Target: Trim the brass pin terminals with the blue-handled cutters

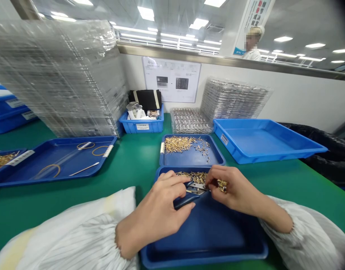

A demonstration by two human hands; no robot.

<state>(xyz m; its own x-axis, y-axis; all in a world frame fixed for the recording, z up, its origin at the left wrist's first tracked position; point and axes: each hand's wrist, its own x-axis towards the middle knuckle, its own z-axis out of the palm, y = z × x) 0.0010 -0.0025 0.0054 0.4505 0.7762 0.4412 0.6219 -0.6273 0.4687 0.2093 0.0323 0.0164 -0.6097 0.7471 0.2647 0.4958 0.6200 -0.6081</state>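
My left hand [163, 204] is closed around the dark blue handles of a pair of pliers [185, 200], whose metal head points right. At the pliers' tip, the fingers of my right hand [231, 185] are pinched together, and a bunch of small gold pins [222, 185] shows in its curled fingers. Both hands are over a dark blue tray [206, 236], with a heap of gold pins [197, 176] along its far edge. Behind it, a smaller blue tray [189, 160] holds more gold pins and some silvery ones. What touches the plier jaws is too small to tell.
A large blue tray [262, 138] stands at right, beside a black bag [324, 150]. Stacked clear trays [62, 78] rise at back left. A blue bin [144, 126] and a tray with rubber bands [68, 150] are left. A person [253, 43] is beyond the partition.
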